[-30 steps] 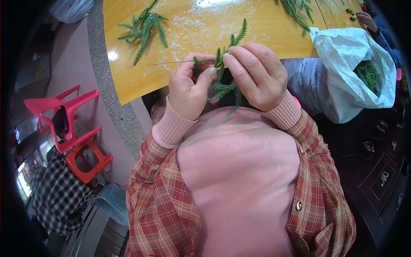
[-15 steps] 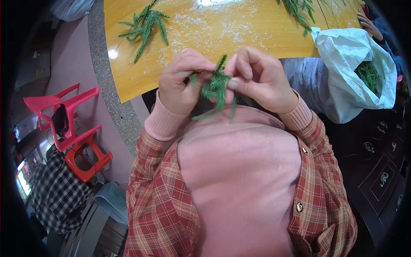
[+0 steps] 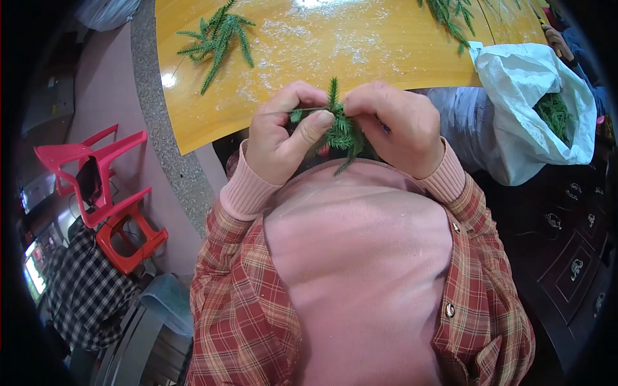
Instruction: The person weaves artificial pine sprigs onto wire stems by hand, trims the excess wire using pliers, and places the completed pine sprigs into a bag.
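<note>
A green needle-leaved sprig (image 3: 341, 134) is held between both hands, just off the near edge of the wooden table (image 3: 283, 71). Its tip points up and its lower twigs hang down in front of the pink top. My left hand (image 3: 283, 125) pinches the sprig with thumb and forefinger, and a thin stem or wire sticks out to the left from it. My right hand (image 3: 399, 125) is closed at the sprig's right side, its fingertips partly hidden. Farther up the table lie one green bunch (image 3: 219, 42) at left and another (image 3: 449, 19) at right.
Right of the table edge stands an open white sack (image 3: 521, 77) with greenery inside. Another person's hand (image 3: 557, 42) shows at the far right. At left are a pink plastic chair (image 3: 96, 170), a red stool (image 3: 132, 237) and a bluish bin (image 3: 167, 302). White flecks dot the table.
The sprig has been turned and drawn lower, its tip now more upright. My right hand has shifted right and curled in. The other person's hand has moved.
</note>
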Tool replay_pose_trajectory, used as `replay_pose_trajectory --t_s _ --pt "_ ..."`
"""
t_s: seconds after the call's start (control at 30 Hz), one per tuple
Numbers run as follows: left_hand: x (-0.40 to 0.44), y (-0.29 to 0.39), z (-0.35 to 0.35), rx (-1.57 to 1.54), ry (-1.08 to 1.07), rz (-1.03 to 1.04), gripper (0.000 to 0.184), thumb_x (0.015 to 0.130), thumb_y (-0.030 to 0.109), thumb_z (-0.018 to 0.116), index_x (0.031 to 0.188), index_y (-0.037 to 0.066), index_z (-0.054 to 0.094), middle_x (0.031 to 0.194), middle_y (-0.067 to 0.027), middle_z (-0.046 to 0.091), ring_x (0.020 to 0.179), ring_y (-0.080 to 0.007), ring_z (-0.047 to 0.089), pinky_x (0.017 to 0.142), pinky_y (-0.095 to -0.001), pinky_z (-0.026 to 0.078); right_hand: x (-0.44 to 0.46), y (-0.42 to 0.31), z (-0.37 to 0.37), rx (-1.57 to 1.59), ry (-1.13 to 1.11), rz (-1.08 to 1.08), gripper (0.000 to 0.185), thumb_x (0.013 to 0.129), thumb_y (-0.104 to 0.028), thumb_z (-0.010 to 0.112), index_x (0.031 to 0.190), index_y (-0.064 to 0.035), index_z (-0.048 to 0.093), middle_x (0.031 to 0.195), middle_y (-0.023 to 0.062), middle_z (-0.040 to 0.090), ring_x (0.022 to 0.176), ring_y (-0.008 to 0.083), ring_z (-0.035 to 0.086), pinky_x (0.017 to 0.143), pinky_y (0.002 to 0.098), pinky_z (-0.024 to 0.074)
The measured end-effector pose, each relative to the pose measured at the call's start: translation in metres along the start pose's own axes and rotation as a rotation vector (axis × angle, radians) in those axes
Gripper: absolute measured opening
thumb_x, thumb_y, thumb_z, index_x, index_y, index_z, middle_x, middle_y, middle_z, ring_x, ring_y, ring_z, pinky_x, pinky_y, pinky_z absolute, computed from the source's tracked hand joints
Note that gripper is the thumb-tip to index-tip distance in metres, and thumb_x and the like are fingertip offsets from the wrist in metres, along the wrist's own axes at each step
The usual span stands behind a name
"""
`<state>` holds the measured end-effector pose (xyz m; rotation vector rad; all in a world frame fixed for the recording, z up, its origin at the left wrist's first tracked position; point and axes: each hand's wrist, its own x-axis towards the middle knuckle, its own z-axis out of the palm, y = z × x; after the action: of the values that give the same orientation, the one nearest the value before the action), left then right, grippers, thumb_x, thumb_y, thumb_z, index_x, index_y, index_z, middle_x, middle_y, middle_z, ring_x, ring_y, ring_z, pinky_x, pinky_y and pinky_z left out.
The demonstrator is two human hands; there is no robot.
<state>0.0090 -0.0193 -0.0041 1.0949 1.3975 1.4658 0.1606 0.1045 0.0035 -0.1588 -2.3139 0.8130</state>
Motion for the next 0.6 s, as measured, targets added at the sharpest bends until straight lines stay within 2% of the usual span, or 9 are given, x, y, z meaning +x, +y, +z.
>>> replay_pose_trajectory --t_s 0.07,0.17,0.27,0.4,0.47,0.5,0.6 --pt "0.003 -0.009 -0.002 0.081 -0.008 0.111 0.013 0.091 0.014 0.060 0.093 0.001 0.058 0.074 0.0007 0.055 0.068 -0.0046 0.051 0.058 -0.0182 0.043 -0.001 0.002 -0.001 -0.069 -0.022 -0.097 0.022 0.072 -0.005 0.065 0.093 -0.0026 0.059 0.081 0.0098 0.062 0.069 0.0243 0.064 0.059 0.0322 0.0520" --pt "0.001 -0.003 0.004 -0.172 0.007 -0.255 0.018 0.094 0.019 0.056 0.090 0.002 0.058 0.071 0.0021 0.053 0.066 -0.0035 0.048 0.055 -0.0182 0.041 -0.003 0.005 -0.003 -0.227 -0.078 -0.229 0.032 0.069 -0.015 0.063 0.097 -0.0009 0.060 0.084 0.0093 0.062 0.070 0.0222 0.064 0.059 0.0313 0.0522" --pt "0.002 -0.002 0.002 -0.204 -0.060 -0.417 0.024 0.096 0.023 0.052 0.086 0.003 0.058 0.070 0.0031 0.051 0.065 -0.0035 0.045 0.057 -0.0190 0.039 -0.006 0.010 -0.006 -0.347 -0.140 -0.335 0.038 0.066 -0.017 0.061 0.100 0.0014 0.060 0.087 0.0097 0.062 0.070 0.0199 0.063 0.059 0.0299 0.0519" --pt "-0.001 -0.011 0.010 -0.242 -0.084 -0.321 0.027 0.097 0.026 0.052 0.083 0.003 0.058 0.069 0.0034 0.049 0.065 -0.0038 0.044 0.058 -0.0194 0.037 -0.014 0.011 -0.008 -0.410 -0.162 -0.417 0.042 0.064 -0.017 0.057 0.100 0.0040 0.060 0.087 0.0109 0.062 0.069 0.0190 0.063 0.059 0.0291 0.0514" --pt "-0.002 -0.009 0.011 -0.206 -0.089 -0.258 0.027 0.096 0.025 0.053 0.082 0.003 0.057 0.068 0.0023 0.048 0.066 -0.0048 0.045 0.058 -0.0202 0.037 -0.013 0.011 -0.008 -0.351 -0.108 -0.408 0.037 0.066 -0.015 0.060 0.099 0.0030 0.061 0.083 0.0100 0.061 0.066 0.0194 0.062 0.057 0.0292 0.0508" --pt "-0.001 -0.010 0.012 -0.130 -0.065 -0.161 0.025 0.095 0.023 0.054 0.081 0.003 0.057 0.067 0.0010 0.048 0.065 -0.0073 0.045 0.059 -0.0222 0.037 -0.012 0.011 -0.008 -0.323 -0.080 -0.404 0.035 0.067 -0.014 0.062 0.098 0.0026 0.061 0.081 0.0095 0.061 0.065 0.0196 0.062 0.056 0.0292 0.0505" --pt "0.002 -0.012 0.014 0.140 0.007 0.191 0.020 0.090 0.020 0.059 0.080 0.003 0.056 0.067 -0.0023 0.046 0.064 -0.0146 0.046 0.060 -0.0282 0.038 -0.009 0.000 -0.001 0.012 0.046 -0.099 0.026 0.073 -0.010 0.066 0.096 0.0008 0.063 0.073 0.0091 0.060 0.061 0.0205 0.061 0.054 0.0292 0.0495"
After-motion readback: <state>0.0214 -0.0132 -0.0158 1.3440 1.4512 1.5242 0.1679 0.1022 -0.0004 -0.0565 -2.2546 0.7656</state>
